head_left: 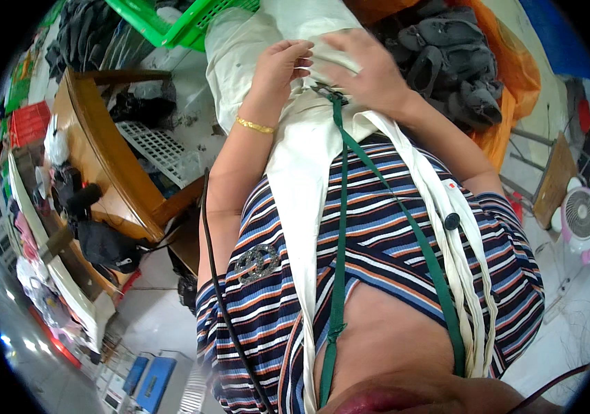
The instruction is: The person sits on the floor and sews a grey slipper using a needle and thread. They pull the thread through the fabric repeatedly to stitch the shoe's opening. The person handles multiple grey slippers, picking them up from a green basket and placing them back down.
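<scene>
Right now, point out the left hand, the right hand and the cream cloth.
left hand (282, 63), head view, on its back.
right hand (371, 69), head view, on its back.
cream cloth (302, 172), head view, mid-fold.

Wooden table at left, edge curving; black bags and white bag on it. Pale floor beside: white plastic grid panel, green crates far, small fan right.

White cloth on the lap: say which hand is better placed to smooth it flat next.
Right, probably. The right hand lies spread, palm down on the white cloth, while the left hand only curls its fingertips at a fold.
</scene>
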Tool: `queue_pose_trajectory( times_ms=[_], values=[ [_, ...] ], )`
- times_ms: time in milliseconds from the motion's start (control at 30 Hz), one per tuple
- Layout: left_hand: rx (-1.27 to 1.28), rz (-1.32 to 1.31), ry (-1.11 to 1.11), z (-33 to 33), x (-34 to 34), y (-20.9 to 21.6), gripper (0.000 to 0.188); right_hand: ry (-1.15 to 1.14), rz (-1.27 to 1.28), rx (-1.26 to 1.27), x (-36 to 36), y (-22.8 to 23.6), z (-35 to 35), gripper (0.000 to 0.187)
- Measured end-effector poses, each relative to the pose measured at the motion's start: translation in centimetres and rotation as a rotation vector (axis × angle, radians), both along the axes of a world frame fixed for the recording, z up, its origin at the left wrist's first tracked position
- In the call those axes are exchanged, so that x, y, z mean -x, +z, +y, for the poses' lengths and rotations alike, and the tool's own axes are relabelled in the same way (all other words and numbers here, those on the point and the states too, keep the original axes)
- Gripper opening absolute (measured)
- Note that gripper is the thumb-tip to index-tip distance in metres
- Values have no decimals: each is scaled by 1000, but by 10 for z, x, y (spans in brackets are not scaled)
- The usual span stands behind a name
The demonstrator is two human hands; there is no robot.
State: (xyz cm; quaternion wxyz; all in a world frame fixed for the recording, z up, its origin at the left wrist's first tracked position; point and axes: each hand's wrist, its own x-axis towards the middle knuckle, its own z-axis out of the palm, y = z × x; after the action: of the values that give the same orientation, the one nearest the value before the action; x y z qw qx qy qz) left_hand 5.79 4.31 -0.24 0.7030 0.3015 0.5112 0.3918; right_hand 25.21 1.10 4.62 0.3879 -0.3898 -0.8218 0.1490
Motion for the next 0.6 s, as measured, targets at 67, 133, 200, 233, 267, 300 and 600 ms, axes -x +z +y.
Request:
queue_pose_trajectory(
  times_ms=[67, 133, 200, 233, 267, 300, 600],
  values=[
    [-15, -35, 17, 9, 6, -16, 22, 191, -45, -9, 33, 10, 3, 51],
    [-21, -29, 35, 5, 10, -22, 21, 253, -33, -158, 64, 17, 1, 52],
    [-30, 16, 69, -14, 12, -23, 20, 325, -98, -183, 76, 27, -5, 52],
    [-48, 43, 78, -19, 17, -25, 19, 356, -171, -146, 83, 31, -6, 51],
    [-84, 88, 63, -24, 12, -27, 19, 395, -245, -114, 88, 32, -5, 50],
    [-119, 145, 44, -32, 12, -24, 18, 374, -148, -36, 90, 21, -3, 44],
    [-370, 352, -9, -223, 80, -12, 27, 280, 16, 420, 73, -3, -15, 25]
  ],
)
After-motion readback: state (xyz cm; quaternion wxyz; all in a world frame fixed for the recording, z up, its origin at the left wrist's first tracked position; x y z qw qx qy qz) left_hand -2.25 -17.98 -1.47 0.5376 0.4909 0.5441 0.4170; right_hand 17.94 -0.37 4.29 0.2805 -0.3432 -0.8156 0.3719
